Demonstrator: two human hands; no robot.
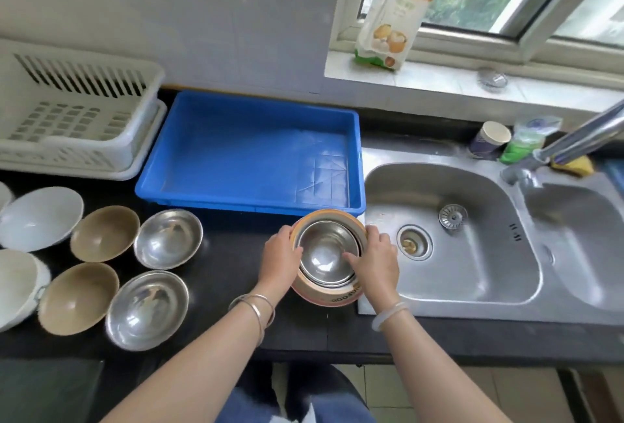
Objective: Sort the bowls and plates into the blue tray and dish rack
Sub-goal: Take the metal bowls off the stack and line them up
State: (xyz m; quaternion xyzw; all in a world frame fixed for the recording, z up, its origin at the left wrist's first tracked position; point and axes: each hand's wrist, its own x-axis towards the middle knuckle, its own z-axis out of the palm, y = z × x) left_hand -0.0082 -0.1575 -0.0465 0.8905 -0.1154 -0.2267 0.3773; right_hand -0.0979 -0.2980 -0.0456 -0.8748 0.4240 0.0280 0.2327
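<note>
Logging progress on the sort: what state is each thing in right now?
blue tray: empty
dish rack: empty
bowl stack: nested, held from both sides
left grip: holds the stack's left rim
right grip: holds its right rim, thumb inside
loose bowls: upright on the counter
faucet: off

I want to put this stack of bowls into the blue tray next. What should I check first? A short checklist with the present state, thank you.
1. The left hand grips the stack of bowls: ok.
2. The right hand grips its other side, thumb inside: ok.
3. The steel bowls sit nested in the orange bowl: ok.
4. The blue tray has free room: ok, nothing lies in it.
5. Stack already lifted off the counter: cannot tell.
</note>
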